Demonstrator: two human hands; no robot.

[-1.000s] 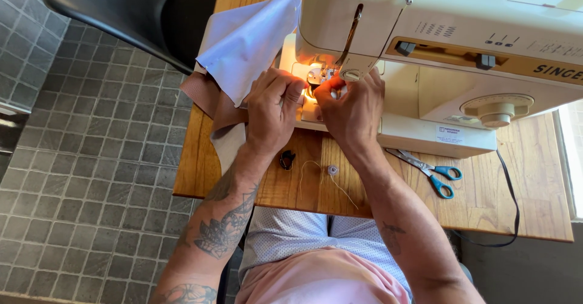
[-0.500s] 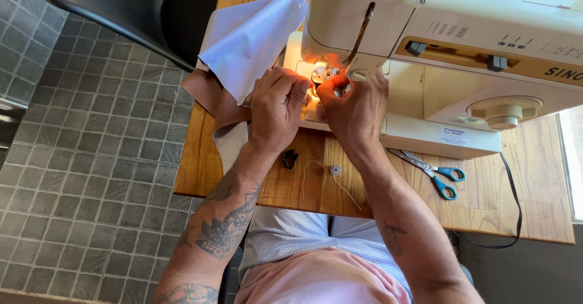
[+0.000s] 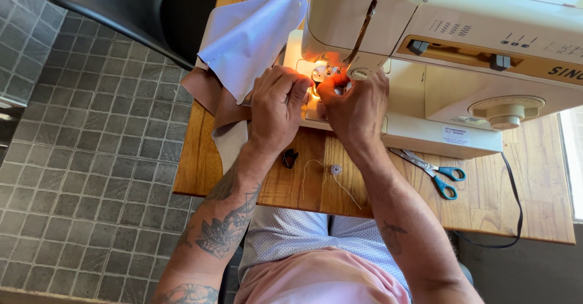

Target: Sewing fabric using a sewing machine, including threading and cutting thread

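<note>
A cream sewing machine (image 3: 461, 43) stands on a wooden table (image 3: 522, 201). My left hand (image 3: 276, 107) and my right hand (image 3: 355, 107) are both pressed in at the lit needle area (image 3: 325, 73) under the machine's head, fingertips pinched together. What they pinch is too small to make out. A pale blue fabric piece (image 3: 249, 34) lies bunched left of the needle, over a brown fabric piece (image 3: 221, 107) that hangs off the table's left edge beside my left wrist.
Blue-handled scissors (image 3: 434, 173) lie in front of the machine at right. A small bobbin (image 3: 336, 169) with loose thread and a small dark part (image 3: 290, 157) sit between my forearms. A black cable (image 3: 516, 201) runs along the right. A dark chair (image 3: 133, 6) stands on the grey tiled floor.
Both hands have stayed at the needle area with small finger movements. The camera view has shifted slightly, so the machine sits a little lower in view.
</note>
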